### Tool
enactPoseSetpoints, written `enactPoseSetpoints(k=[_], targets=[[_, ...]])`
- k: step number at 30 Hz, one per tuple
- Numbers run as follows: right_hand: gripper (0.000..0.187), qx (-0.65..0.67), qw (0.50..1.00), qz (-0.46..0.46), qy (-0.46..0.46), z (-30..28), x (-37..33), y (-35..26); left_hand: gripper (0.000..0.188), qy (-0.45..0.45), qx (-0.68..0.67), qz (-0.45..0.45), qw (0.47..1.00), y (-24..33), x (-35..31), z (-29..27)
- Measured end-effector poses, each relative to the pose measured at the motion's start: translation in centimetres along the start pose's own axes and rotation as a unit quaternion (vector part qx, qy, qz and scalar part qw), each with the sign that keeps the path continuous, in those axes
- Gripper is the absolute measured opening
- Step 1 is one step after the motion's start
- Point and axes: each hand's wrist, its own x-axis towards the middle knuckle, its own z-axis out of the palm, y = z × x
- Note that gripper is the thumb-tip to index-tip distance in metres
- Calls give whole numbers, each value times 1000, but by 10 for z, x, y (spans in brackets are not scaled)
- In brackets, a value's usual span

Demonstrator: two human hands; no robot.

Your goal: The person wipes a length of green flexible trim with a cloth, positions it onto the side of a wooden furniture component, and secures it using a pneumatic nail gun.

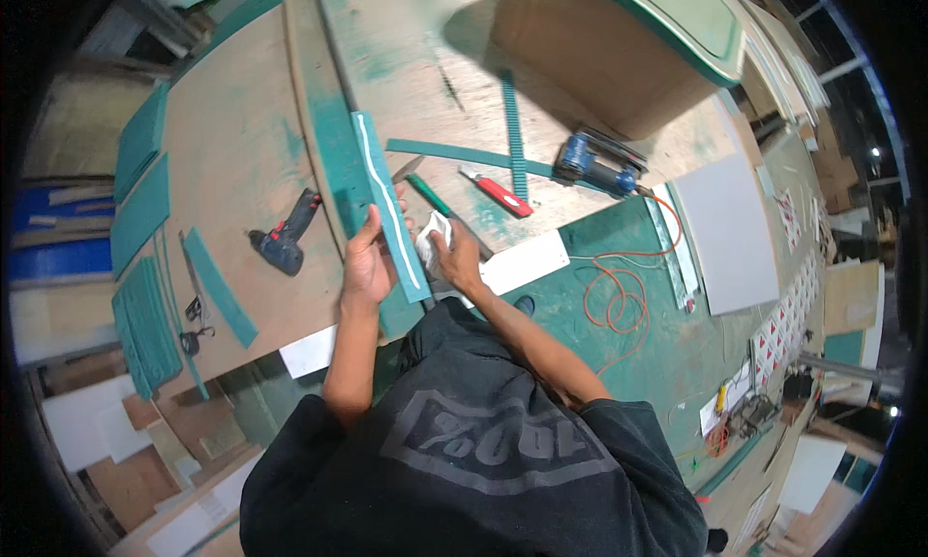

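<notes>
My left hand (368,259) is closed on a narrow teal strip (380,185), thumb on its near side. Along the strip's face runs a wavy white line (388,204) that looks like glue. Just right of the strip, my right hand (459,255) grips a crumpled white pouch or wad (434,231); its exact kind cannot be made out. A green-handled knife or file (427,192) lies beyond that hand, with a red utility knife (501,195) to its right. Left of my left hand, a black and red cordless drill (287,234) rests on the wooden table.
A blue air nailer (599,166) with an orange hose (667,204) sits on the table's right part. Behind it stands a large box with a green-edged lid (677,21). Teal sheets and strips (145,325) lie stacked along the left edge. Teal curved strips (449,152) lie ahead.
</notes>
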Motion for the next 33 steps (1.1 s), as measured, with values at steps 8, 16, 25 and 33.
enactPoseSetpoints(k=[8, 16, 25, 33], targets=[[54, -62, 991, -27, -111, -27, 5, 13, 53, 69, 82, 91, 990, 16, 7, -33], [52, -44, 991, -5, -124, -26, 3, 32, 30, 232, 297, 45, 925, 24, 31, -149], [46, 45, 977, 107, -180, -21, 14, 43, 43, 141, 134, -4, 981, 3, 22, -144], [38, 162, 979, 120, -2, -86, -10, 50, 51, 31, 76, 31, 996, -12, 36, -51]])
